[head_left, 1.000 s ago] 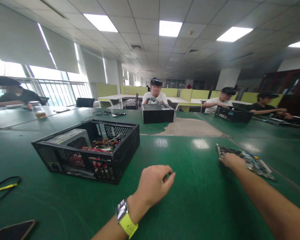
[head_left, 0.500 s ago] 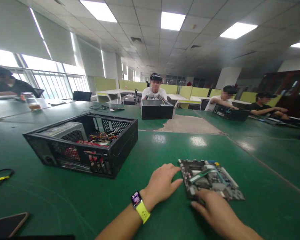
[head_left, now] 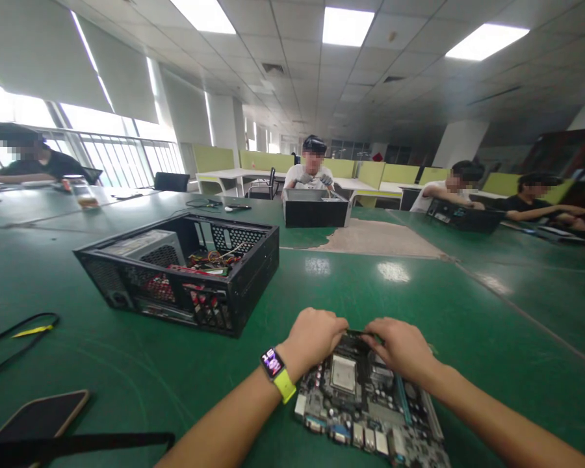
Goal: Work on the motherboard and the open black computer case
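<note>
A computer motherboard point(head_left: 365, 403) lies flat on the green table point(head_left: 419, 299) right in front of me. My left hand point(head_left: 314, 338), with a yellow-strapped watch on its wrist, has its fingers curled over the board's far edge. My right hand point(head_left: 400, 349) is beside it, fingers bent down onto the same far edge. What the fingertips pinch there is hidden. An open black computer case point(head_left: 185, 279) with a power supply and coloured wires inside stands to the left of my hands.
A phone point(head_left: 41, 416) and a black strap point(head_left: 78, 445) lie at the near left, and a black cable point(head_left: 19, 335) farther left. Another black case point(head_left: 316, 211) stands in front of a person across the table. Other people sit at the left and right.
The motherboard has slid from the right side of the table to right in front of me. Both hands now rest together on its far edge.
</note>
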A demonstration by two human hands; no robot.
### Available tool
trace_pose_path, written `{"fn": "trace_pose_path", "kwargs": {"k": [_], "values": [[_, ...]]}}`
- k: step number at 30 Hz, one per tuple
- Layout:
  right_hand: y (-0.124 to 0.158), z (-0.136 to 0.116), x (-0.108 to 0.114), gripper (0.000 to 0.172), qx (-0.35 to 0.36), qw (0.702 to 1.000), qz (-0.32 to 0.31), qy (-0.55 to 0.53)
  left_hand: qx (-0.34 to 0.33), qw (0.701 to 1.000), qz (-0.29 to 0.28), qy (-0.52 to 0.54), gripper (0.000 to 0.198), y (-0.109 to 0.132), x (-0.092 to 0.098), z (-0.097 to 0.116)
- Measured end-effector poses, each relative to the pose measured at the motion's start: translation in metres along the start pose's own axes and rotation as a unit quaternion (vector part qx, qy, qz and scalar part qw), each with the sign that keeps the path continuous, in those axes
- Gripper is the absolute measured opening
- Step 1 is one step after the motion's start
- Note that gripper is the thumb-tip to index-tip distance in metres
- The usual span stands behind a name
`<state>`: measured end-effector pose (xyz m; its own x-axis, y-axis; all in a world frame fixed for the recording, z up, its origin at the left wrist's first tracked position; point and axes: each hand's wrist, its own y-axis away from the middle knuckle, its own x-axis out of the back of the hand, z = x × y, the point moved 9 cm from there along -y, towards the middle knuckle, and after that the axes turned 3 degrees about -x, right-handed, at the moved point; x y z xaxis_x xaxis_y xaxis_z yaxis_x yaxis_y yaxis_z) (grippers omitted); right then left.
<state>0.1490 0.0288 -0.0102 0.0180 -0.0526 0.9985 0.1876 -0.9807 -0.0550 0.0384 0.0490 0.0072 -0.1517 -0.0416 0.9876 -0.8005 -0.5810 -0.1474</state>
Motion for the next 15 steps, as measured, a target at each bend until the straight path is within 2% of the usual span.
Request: {"fn": "trace_pose_path", "kwargs": {"k": [4,6,8,11,13,15], "values": [[0.000,0.008,0.001,0.025,-0.076,0.996,-0.029,0.038,0.029,0.997,-0.060,0.044,0.020,-0.009,-0.017,-0.031],[0.016,-0.003,0.007,0.030,-0.079,0.996,0.005,0.040,0.013,0.995,-0.066,0.078,0.025,0.000,-0.018,-0.036],[0.039,-0.033,0.002,0.038,-0.008,0.999,0.038,0.028,-0.014,0.991,-0.063,0.114,0.035,0.014,-0.017,-0.035],[0.073,-0.081,-0.026,0.033,0.131,0.991,0.032,0.010,-0.028,0.994,-0.027,0.100,0.036,0.031,-0.018,-0.029],[0.081,-0.084,-0.043,0.029,0.142,0.990,0.017,0.008,-0.020,0.997,0.005,0.070,0.032,0.028,-0.025,-0.023],[0.076,-0.065,-0.047,0.030,0.101,0.995,0.017,0.009,-0.008,0.998,0.020,0.053,0.031,0.009,-0.035,-0.015]]}}
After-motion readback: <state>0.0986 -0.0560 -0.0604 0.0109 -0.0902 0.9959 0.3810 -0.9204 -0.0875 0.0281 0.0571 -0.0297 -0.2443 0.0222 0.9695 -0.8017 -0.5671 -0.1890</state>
